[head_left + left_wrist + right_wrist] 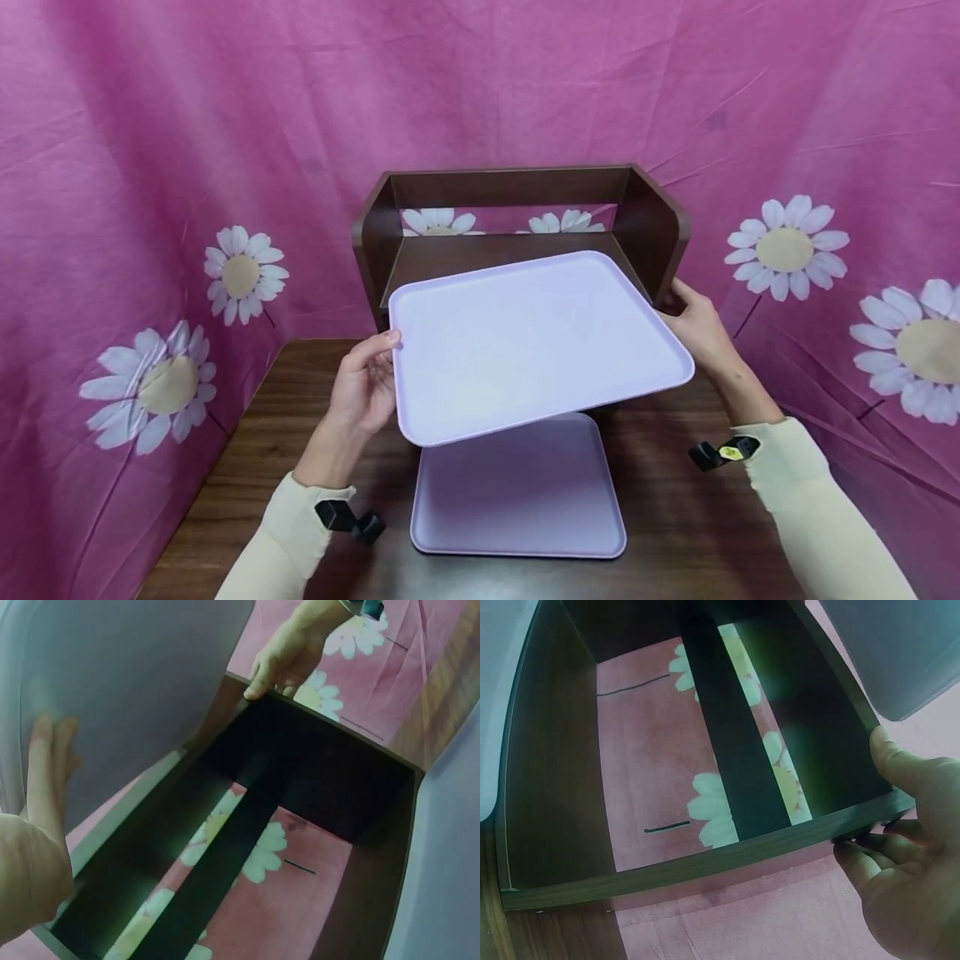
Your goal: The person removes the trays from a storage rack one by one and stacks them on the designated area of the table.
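Note:
A pale lilac tray (536, 350) is held up at a tilt in front of a dark brown wooden shelf (517, 187). My left hand (363, 387) grips the tray's left edge, thumb on top and the other fingers underneath; the left wrist view shows those fingers (45, 761) along the tray's underside. At the shelf's right side, my right hand (699, 333) holds the edge of the side panel. In the right wrist view its thumb (896, 761) lies on the inner side and its fingertips bend round the outer side. The raised tray hides the shelf's lower front in the head view.
A second lilac tray (517, 508) lies flat on the brown wood-grain table (270, 467), partly below the raised one. Behind and beside the table hangs a pink curtain (480, 83) printed with white daisies.

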Available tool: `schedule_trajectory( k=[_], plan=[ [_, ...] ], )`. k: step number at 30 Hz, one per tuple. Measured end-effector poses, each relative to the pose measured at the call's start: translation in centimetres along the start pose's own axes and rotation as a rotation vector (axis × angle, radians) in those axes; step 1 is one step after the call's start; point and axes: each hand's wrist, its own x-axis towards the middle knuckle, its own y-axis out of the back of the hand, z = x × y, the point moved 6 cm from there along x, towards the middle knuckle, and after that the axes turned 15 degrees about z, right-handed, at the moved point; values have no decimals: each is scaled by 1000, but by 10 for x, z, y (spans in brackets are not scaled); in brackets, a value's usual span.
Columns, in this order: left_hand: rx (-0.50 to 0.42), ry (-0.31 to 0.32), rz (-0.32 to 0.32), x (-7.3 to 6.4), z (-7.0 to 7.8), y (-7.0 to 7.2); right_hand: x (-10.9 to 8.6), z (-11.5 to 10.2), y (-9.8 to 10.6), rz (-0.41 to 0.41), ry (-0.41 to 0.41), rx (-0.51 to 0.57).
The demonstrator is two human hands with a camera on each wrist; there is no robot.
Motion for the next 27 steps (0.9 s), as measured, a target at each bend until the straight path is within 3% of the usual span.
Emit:
schedule_trajectory(
  k=[8,14,21,27],
  plan=[
    [21,59,-116,1,-6,6,-1,-2,0,-6,-5,-18],
    [39,75,-145,-2,-9,15,-1,-3,-3,-26,-18,1],
    [12,111,-303,-7,-17,24,-3,-2,-3,-49,-46,-7],
    [35,116,-332,-10,-25,34,-3,-3,-4,-32,-37,-7]
  ],
)
